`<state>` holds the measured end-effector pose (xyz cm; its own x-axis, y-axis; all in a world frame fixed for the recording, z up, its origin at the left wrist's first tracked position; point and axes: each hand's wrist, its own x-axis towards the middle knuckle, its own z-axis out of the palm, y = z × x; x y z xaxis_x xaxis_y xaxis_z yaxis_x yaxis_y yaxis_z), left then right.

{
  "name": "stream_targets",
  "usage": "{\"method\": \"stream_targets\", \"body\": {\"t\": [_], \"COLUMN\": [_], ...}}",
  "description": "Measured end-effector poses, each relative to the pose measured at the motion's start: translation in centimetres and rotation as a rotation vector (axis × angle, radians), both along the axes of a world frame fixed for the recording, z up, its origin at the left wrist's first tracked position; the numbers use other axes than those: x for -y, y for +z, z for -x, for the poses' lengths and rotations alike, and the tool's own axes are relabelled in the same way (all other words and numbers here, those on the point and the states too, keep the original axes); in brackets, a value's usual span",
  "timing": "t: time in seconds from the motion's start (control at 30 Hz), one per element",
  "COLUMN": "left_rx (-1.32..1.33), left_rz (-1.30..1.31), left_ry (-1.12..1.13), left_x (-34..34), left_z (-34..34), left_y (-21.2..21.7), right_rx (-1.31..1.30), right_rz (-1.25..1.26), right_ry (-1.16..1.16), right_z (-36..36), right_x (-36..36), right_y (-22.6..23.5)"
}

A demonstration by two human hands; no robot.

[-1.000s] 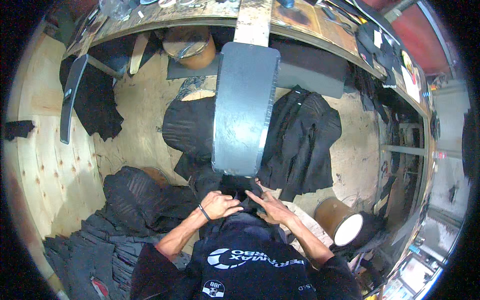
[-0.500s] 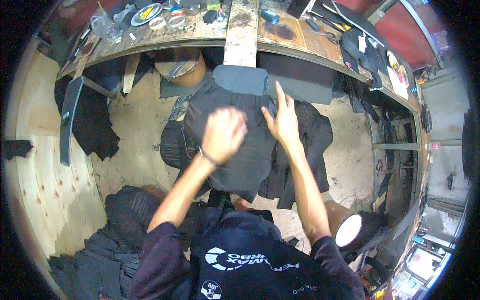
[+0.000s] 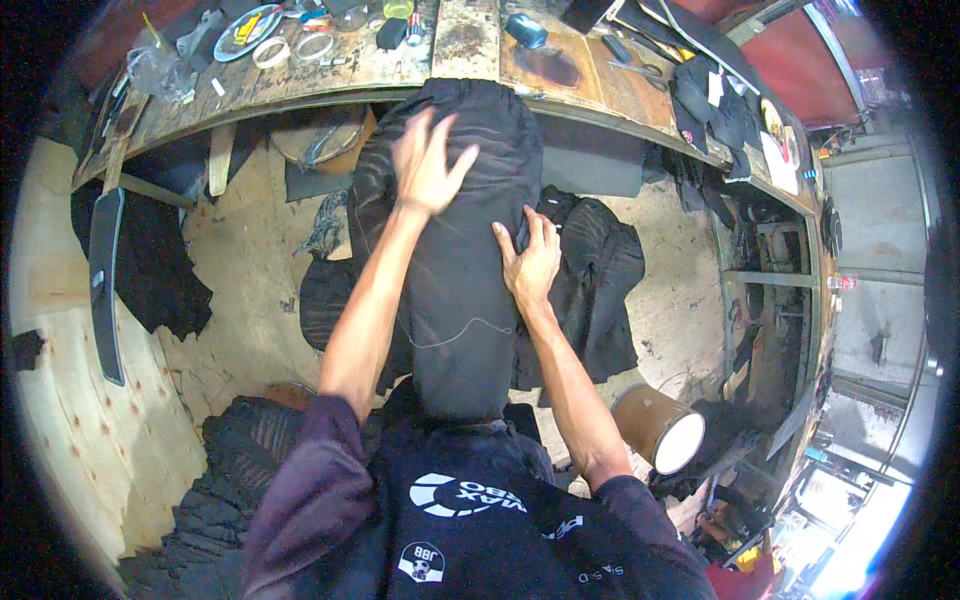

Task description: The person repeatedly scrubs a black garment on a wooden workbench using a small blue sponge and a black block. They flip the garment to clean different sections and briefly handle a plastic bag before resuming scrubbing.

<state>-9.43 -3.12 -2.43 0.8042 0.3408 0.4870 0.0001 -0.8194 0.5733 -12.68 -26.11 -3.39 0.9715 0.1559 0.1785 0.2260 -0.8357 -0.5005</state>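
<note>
A black garment with a gathered waistband is drawn over a padded board that juts from the workbench toward me. Its gathered end lies at the bench edge, and wrinkles cross its upper part. My left hand, slightly blurred, has its fingers spread over the wrinkled cloth near the far end. On the garment's right side rests my right hand, fingers extended and thumb apart, touching the cloth near its edge. A loose pale thread curves across the near half of the cloth.
The wooden workbench holds tape rolls, a blue plate, a blue block-like object and scissors. More black garments hang at the right. A round brown drum stands right, and dark cloth is heaped left.
The garment has moved away from me along the board, covering the bare grey end. My left hand has moved farther out with fingers spread; my right hand has come nearer and lowered onto the cloth.
</note>
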Motion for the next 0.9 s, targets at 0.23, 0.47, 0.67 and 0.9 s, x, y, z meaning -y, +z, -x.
{"method": "stream_targets", "body": {"t": [0.23,0.47,0.67,0.9], "left_rx": [-0.685,-1.074,-0.122,-0.263], "left_rz": [1.308,0.167,0.154,-0.458], "left_ry": [-0.055,-0.135,0.335,-0.372], "left_x": [13.5,7.5,-0.2,6.1], "left_z": [33.5,38.2,24.5,0.1], "left_y": [-1.9,-12.9,-5.3,5.7], "right_rx": [-0.303,-0.525,-0.193,-0.100], "right_rz": [-0.681,-0.567,-0.326,-0.093], "right_ry": [0.177,0.027,0.000,-0.130], "right_z": [3.0,6.4,7.8,9.4], "right_x": [4.2,7.9,5.8,4.1], "right_y": [-1.1,-3.6,-0.4,1.4]}}
